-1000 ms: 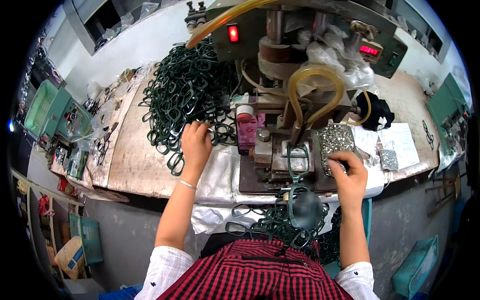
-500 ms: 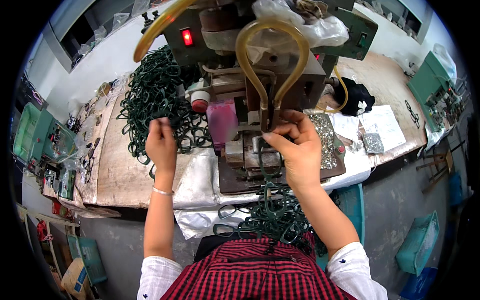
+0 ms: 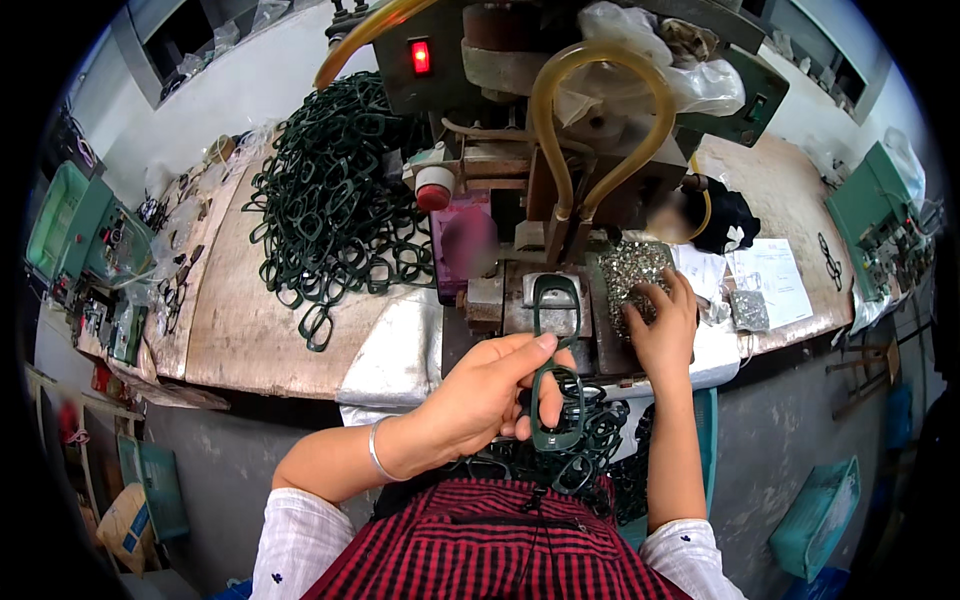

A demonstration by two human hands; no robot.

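A dark green eyeglass frame is pinched in my left hand, thumb on top near its bridge. Its upper rim lies over the metal block of the machine, while the lower rim hangs toward my lap. My right hand reaches into a heap of small shiny metal parts right of the block, thumb and fingers bent and apart. Whether a part touches its fingertips is too small to tell. Over the block stands the green press machine with a looped yellow tube.
A big pile of dark green eyeglass frames covers the wooden table at left. More frames lie in my lap. A red button and pink box flank the press. Papers and a black cloth lie right.
My left hand has come from the frame pile to the press and now holds the eyeglass frame. My right hand has left the press for the metal parts. The view has shifted slightly.
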